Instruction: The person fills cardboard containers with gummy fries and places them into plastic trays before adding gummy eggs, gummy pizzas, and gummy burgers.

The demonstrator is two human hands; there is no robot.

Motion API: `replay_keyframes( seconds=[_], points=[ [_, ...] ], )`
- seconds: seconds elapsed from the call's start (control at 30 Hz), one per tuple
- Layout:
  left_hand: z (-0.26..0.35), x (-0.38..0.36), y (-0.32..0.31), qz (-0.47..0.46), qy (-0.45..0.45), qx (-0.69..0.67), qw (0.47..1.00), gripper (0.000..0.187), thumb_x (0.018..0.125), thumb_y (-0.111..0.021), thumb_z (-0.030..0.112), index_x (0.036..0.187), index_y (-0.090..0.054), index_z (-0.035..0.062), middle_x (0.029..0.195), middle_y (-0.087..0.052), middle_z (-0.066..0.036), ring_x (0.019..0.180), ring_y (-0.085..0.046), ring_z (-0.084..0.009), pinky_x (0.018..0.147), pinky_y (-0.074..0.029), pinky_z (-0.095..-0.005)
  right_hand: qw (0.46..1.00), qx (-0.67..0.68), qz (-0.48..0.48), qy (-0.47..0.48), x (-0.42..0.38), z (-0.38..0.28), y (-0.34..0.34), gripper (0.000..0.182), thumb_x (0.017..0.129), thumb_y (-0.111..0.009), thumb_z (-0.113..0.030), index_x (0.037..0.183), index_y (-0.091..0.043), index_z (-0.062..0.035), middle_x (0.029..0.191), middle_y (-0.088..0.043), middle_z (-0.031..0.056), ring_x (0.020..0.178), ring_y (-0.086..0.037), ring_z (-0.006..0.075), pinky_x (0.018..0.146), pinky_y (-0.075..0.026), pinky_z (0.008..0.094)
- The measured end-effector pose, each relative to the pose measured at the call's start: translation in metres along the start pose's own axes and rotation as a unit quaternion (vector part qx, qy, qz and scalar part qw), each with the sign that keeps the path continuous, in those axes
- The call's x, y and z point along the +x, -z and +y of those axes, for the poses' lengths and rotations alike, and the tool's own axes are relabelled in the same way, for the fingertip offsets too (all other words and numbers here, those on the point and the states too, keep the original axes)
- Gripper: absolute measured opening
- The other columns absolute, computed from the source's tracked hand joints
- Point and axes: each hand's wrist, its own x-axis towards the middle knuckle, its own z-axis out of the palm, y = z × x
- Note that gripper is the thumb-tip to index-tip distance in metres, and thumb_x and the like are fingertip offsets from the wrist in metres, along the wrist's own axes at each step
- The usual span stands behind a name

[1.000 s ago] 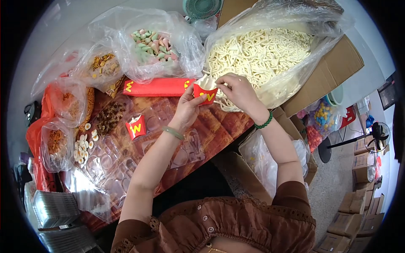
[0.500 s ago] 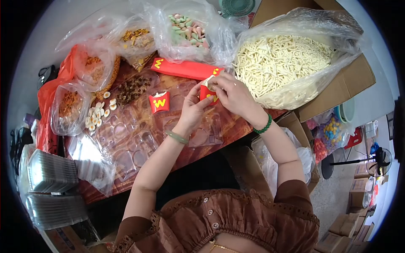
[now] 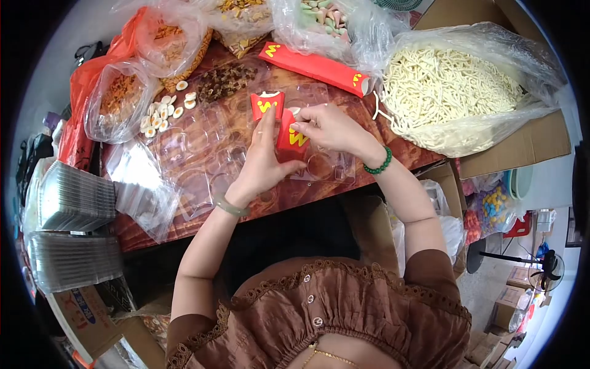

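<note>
A small red fries carton (image 3: 294, 139) with a yellow logo stands low over the table, its top edge pinched between the thumb and fingers of my right hand (image 3: 332, 130). My left hand (image 3: 263, 163) is open at its left side, fingers stretched out along the carton and thumb spread away below it. Just beyond those fingertips is a second red fries carton (image 3: 266, 104) with pale contents at its rim. Clear plastic trays (image 3: 206, 144) with moulded hollows lie under and beside the cartons.
A long stack of flat red cartons (image 3: 313, 69) lies behind my hands. Pale stick-shaped pieces (image 3: 455, 89) fill a bag-lined box at right. Egg-shaped pieces (image 3: 161, 115), dark brown pieces (image 3: 228, 82) and open bags (image 3: 117, 98) sit at left. Stacked clear trays (image 3: 77, 197) stand beside the table.
The view has shifted, so the table things appear further right and higher. My left hand has let go of the carton and spread its fingers. The held carton now sits beside the other one.
</note>
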Motion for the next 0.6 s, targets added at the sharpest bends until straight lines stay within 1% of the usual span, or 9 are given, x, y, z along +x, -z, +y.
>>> replay_keyframes(
  seconds=[0.03,0.1,0.13,0.3,0.33,0.4,0.47,0.53,0.6],
  points=[
    [0.003,-0.007,0.002,-0.007,-0.031,0.147,0.989,0.117,0.056,-0.086,0.019,0.144,-0.012,0.0000,0.144,-0.023,-0.026,0.134,-0.027,-0.0382,0.108,-0.028,-0.0474,1.000,0.005,-0.020,-0.018,0.000,0.003,-0.008,0.020,0.086,-0.058,-0.018,0.087,-0.061,0.0020,0.065,-0.059,0.0145,0.053,-0.055,0.0165,0.052,-0.043,0.0320],
    [0.004,-0.015,-0.004,-0.026,-0.071,0.205,0.976,0.120,0.052,-0.086,0.021,0.145,-0.012,0.0015,0.146,-0.017,-0.026,0.137,-0.016,-0.0418,0.111,-0.021,-0.0484,0.993,-0.005,-0.093,-0.078,0.001,0.009,-0.019,0.019,0.084,-0.056,-0.016,0.088,-0.061,0.0021,0.067,-0.062,0.0169,0.053,-0.061,0.0207,0.053,-0.048,0.0342],
    [0.003,-0.016,-0.010,-0.032,-0.072,0.228,0.970,0.120,0.052,-0.086,0.021,0.145,-0.013,0.0020,0.147,-0.016,-0.026,0.137,-0.016,-0.0420,0.110,-0.022,-0.0489,0.990,0.021,-0.099,-0.095,0.002,0.009,-0.029,0.018,0.078,-0.053,-0.011,0.080,-0.063,0.0036,0.073,-0.063,0.0232,0.068,-0.063,0.0355,0.065,-0.051,0.0427],
    [0.000,-0.018,-0.035,-0.029,-0.056,0.223,0.973,0.115,0.058,-0.084,0.028,0.145,-0.013,0.0023,0.146,-0.017,-0.027,0.136,-0.016,-0.0444,0.108,-0.021,-0.0543,0.961,0.044,-0.166,-0.218,-0.006,0.008,-0.041,0.015,0.071,-0.051,-0.001,0.077,-0.060,0.0103,0.074,-0.064,0.0232,0.062,-0.065,0.0320,0.061,-0.051,0.0399],
    [0.000,-0.018,-0.038,-0.033,-0.061,0.220,0.973,0.115,0.058,-0.084,0.028,0.145,-0.013,0.0023,0.146,-0.017,-0.027,0.136,-0.016,-0.0444,0.108,-0.021,-0.0543,0.982,0.070,-0.106,-0.139,-0.008,0.013,-0.044,0.015,0.075,-0.053,-0.002,0.084,-0.062,0.0063,0.076,-0.065,0.0226,0.065,-0.066,0.0302,0.060,-0.051,0.0385],
    [-0.003,-0.019,-0.043,-0.005,-0.028,0.246,0.969,0.111,0.061,-0.082,0.031,0.145,-0.015,0.0019,0.146,-0.017,-0.027,0.136,-0.017,-0.0444,0.107,-0.020,-0.0569,0.973,0.170,0.008,-0.153,-0.023,0.018,-0.024,0.015,0.080,-0.058,-0.008,0.090,-0.064,0.0015,0.079,-0.065,0.0208,0.070,-0.066,0.0281,0.062,-0.051,0.0371],
    [-0.002,-0.020,-0.044,-0.010,-0.025,0.253,0.967,0.108,0.064,-0.080,0.032,0.144,-0.015,0.0018,0.147,-0.016,-0.028,0.136,-0.016,-0.0443,0.106,-0.020,-0.0585,0.979,0.056,0.184,-0.074,-0.034,0.063,-0.004,0.019,0.084,-0.063,-0.014,0.096,-0.064,-0.0003,0.077,-0.067,0.0119,0.067,-0.066,0.0192,0.058,-0.050,0.0304],
    [0.003,-0.020,-0.042,-0.009,-0.011,0.275,0.961,0.107,0.064,-0.080,0.032,0.144,-0.016,0.0025,0.147,-0.015,-0.027,0.137,-0.015,-0.0443,0.105,-0.020,-0.0596,0.944,-0.141,0.272,-0.122,-0.054,0.111,0.030,0.017,0.080,-0.066,-0.013,0.092,-0.063,-0.0012,0.085,-0.066,0.0163,0.073,-0.065,0.0278,0.065,-0.051,0.0334],
    [0.005,-0.020,-0.043,-0.016,-0.005,0.277,0.961,0.107,0.064,-0.080,0.031,0.145,-0.016,0.0035,0.148,-0.015,-0.027,0.137,-0.014,-0.0444,0.104,-0.020,-0.0613,0.918,-0.233,0.241,-0.211,-0.071,0.143,0.052,0.014,0.079,-0.063,-0.009,0.091,-0.062,-0.0022,0.087,-0.065,0.0177,0.078,-0.064,0.0324,0.069,-0.050,0.0399]
  ],
)
